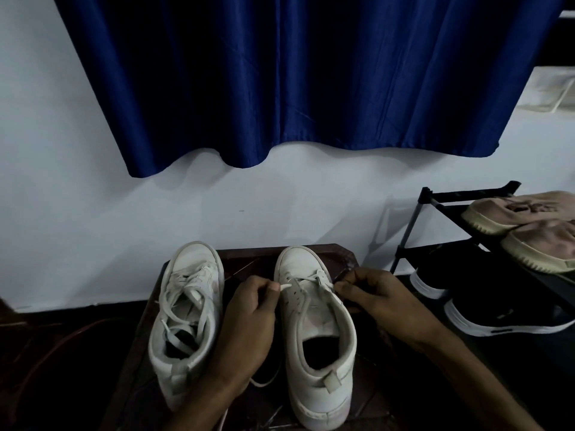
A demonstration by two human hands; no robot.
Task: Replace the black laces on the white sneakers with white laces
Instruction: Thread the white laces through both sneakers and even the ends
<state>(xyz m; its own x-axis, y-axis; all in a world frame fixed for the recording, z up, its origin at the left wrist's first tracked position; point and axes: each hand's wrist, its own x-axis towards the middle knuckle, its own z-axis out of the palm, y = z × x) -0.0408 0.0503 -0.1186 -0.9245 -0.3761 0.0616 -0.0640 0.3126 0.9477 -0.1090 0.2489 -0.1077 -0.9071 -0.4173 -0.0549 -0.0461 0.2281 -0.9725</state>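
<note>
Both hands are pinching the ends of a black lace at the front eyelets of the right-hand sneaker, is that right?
No: the lace is white, not black. In the head view the left hand and right hand pinch the ends of the white lace at the front eyelets of the right-hand sneaker.

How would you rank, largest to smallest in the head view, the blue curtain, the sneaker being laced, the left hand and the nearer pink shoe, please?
1. blue curtain
2. sneaker being laced
3. left hand and nearer pink shoe look alike; the frame edge crops the shoe, so unranked.
</note>
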